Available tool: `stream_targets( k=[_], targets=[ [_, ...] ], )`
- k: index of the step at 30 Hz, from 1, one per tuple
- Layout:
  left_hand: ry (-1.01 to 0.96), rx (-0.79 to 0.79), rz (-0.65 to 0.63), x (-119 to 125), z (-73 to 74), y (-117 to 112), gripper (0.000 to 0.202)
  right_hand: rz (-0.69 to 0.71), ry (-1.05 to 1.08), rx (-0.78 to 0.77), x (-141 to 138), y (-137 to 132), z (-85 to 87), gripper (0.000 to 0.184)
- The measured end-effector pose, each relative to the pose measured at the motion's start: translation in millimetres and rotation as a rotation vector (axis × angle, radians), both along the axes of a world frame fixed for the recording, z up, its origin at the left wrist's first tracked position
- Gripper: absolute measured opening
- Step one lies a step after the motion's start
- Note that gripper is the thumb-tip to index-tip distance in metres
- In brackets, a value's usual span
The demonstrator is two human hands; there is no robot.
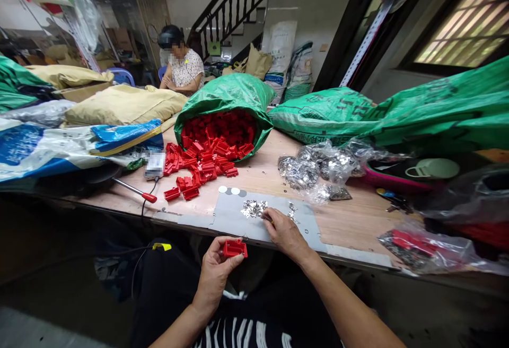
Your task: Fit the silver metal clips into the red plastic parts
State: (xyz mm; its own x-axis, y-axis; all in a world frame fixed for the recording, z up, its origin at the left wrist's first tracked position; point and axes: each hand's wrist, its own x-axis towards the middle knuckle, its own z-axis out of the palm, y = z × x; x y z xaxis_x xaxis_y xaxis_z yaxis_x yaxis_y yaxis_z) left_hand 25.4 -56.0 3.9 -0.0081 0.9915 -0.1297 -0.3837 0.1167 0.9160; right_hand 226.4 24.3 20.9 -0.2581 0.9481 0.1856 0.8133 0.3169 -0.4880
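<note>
My left hand (pixel 218 266) is closed around a small red plastic box-shaped housing (pixel 234 249), its hollow side facing me, just off the table's front edge. My right hand (pixel 285 233) reaches over the grey mat (pixel 226 220), fingers pinched at the near side of a pile of small shiny metal pieces (pixel 253 208). A bit of yellow shows at its fingertips, but I cannot make out what the hand holds. Further right on the mat lies a smaller group of metal pieces (pixel 292 211). Pale discs (pixel 235 191) lie along the mat's back edge.
Red housings spill from a green sack (pixel 230 90). Bags of metal parts (pixel 302 170) lie right of it. A red-handled tool (pixel 149 198) and cable are at left. Another bag (pixel 433 247) lies front right. A person (pixel 183 67) sits across the table, behind tan sacks (pixel 123 105).
</note>
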Motion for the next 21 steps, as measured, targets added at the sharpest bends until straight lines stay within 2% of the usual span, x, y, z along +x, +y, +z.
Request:
stream_targets(
  k=[8,21],
  targets=[
    [0.022,-0.003,0.008,-2,-1.0,0,0.034,0.07,0.099,0.017,-2,-2,-1.2,0.018],
    [0.014,0.001,0.011,-3,-5.0,1,0.033,-0.012,0.142,0.011,10,4,0.0,0.019]
  ],
)
